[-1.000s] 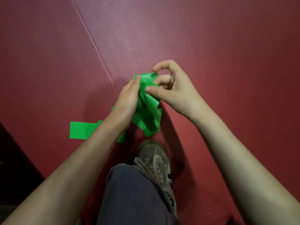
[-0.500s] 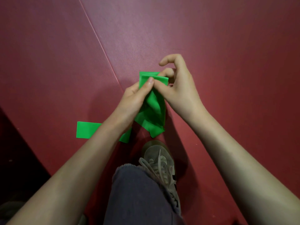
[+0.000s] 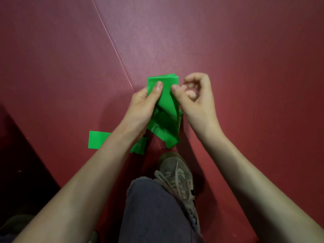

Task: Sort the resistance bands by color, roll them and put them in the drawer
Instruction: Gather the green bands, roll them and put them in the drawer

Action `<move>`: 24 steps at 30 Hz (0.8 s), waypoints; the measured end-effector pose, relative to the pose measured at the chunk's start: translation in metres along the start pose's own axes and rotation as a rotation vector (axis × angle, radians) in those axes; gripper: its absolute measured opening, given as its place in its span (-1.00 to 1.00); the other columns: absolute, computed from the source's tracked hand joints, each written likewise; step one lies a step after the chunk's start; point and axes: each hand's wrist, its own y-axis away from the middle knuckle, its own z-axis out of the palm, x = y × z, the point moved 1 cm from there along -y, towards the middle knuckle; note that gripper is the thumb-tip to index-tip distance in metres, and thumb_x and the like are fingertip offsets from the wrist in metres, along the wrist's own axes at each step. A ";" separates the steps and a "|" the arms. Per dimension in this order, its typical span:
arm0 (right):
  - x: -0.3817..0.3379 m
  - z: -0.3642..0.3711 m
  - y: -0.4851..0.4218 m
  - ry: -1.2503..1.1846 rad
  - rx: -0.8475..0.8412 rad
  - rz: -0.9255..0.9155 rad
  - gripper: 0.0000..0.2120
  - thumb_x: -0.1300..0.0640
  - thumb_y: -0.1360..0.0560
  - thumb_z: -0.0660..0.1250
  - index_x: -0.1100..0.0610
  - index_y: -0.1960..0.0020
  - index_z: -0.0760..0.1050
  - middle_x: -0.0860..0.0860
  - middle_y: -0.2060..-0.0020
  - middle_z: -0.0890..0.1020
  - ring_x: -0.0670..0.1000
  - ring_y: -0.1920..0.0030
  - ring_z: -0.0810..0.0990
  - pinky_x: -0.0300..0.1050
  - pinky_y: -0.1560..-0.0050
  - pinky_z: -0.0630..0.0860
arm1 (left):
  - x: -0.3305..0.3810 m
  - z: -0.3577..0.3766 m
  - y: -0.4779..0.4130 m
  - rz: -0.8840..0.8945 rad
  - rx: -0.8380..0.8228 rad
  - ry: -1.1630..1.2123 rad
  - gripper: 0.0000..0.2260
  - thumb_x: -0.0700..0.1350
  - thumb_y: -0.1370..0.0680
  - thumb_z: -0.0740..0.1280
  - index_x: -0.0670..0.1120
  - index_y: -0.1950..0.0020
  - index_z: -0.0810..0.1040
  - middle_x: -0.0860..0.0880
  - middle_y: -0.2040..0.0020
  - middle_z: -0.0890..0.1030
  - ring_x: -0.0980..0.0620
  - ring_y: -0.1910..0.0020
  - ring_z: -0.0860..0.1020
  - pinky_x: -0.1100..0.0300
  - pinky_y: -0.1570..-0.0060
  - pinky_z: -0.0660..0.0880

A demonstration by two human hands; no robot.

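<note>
Grey shoe (image 3: 177, 172) nearest; just beyond, a green strip (image 3: 97, 142) lies on the mat (image 3: 245, 67) under the left wrist. Farther out, left hand (image 3: 142, 106) and right hand (image 3: 199, 102) pinch the band (image 3: 168, 109) side by side at its folded top; its length hangs back toward the shoe.

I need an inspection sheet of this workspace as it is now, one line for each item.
Surface: red mat, a seam line across it.
Job's things: green band, folded, held above the mat; green strip flat on the mat, partly behind the left forearm; same band or not: cannot tell.
Clutter: nothing seen.
Grippers: left hand grips the green band, thumb on top; right hand pinches its right edge.
Cables: nothing seen.
Surroundings: shoe and trouser leg below the hands; dark area at left.
</note>
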 end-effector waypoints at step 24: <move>0.035 0.040 0.032 -0.211 -0.205 0.314 -0.78 0.37 -0.52 0.14 0.09 0.13 0.42 -0.11 0.40 0.58 -0.24 0.41 0.54 -0.39 0.33 0.47 | 0.025 0.006 -0.005 -0.014 0.034 -0.071 -0.73 -0.11 -0.61 0.08 -0.13 0.16 0.50 0.00 0.44 0.64 0.11 0.45 0.60 0.22 0.35 0.57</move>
